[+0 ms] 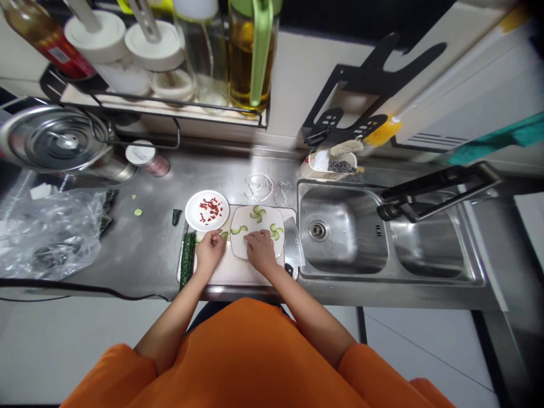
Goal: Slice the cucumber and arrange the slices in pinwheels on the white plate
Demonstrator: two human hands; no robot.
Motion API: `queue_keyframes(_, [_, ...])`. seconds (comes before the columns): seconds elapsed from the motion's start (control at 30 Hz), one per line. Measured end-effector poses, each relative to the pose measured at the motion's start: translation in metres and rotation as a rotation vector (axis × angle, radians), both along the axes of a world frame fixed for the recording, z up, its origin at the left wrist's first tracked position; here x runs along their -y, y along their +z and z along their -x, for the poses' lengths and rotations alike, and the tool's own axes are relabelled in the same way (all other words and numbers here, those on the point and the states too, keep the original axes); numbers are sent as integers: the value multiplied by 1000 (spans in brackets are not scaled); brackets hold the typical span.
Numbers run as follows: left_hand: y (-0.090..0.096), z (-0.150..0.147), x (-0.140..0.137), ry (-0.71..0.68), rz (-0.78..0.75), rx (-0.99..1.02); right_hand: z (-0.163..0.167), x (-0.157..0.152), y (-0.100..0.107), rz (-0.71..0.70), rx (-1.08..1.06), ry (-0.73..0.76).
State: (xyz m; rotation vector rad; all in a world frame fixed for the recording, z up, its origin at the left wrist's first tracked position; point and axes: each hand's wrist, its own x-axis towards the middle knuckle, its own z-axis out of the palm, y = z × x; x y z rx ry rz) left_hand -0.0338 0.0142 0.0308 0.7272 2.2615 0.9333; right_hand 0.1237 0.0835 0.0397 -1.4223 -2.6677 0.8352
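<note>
My left hand (210, 249) pinches a cucumber slice (224, 234) at the left edge of a squarish white plate (238, 214). Fingers apart and holding nothing I can see, my right hand (260, 247) rests over the front of that plate. Curved green-edged cucumber slices form pinwheels at the plate's back (257, 213) and right; a shorter curved group (238, 230) lies at its left. Under the plate is a cutting board (221, 276). A length of dark green cucumber (187, 259) lies along its left side, and a knife (292, 241) along its right.
A round white plate (191, 211) bears small red pieces. Cucumber end pieces (176, 216) lie farther left, near a plastic bag (63, 226). The double sink (344, 226) is at the right, its black faucet (437, 192) above. Bottles and jars stand on a rack (170, 102) behind.
</note>
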Motion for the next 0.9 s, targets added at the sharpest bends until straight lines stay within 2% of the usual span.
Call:
queue_keyframes(0.17, [8, 0, -2, 37, -104, 361, 5, -3, -2, 75, -149, -55])
queue_keyframes(0.33, [14, -8, -6, 34, -134, 576, 14, -9, -5, 193, -332, -203])
queue_keyframes(0.47, [18, -15, -9, 29, -144, 635, 16, -13, -2, 400, -434, -328])
queue_keyframes(0.53, [18, -16, -10, 29, -137, 634, 15, -14, 1, 450, -455, -353])
queue_keyframes(0.7, [15, -14, -10, 35, -95, 664, 8, -15, 6, 486, -478, -372])
queue_keyframes(0.9, [16, -14, -15, 10, -85, 727, 6, -14, 2, 485, -487, -389])
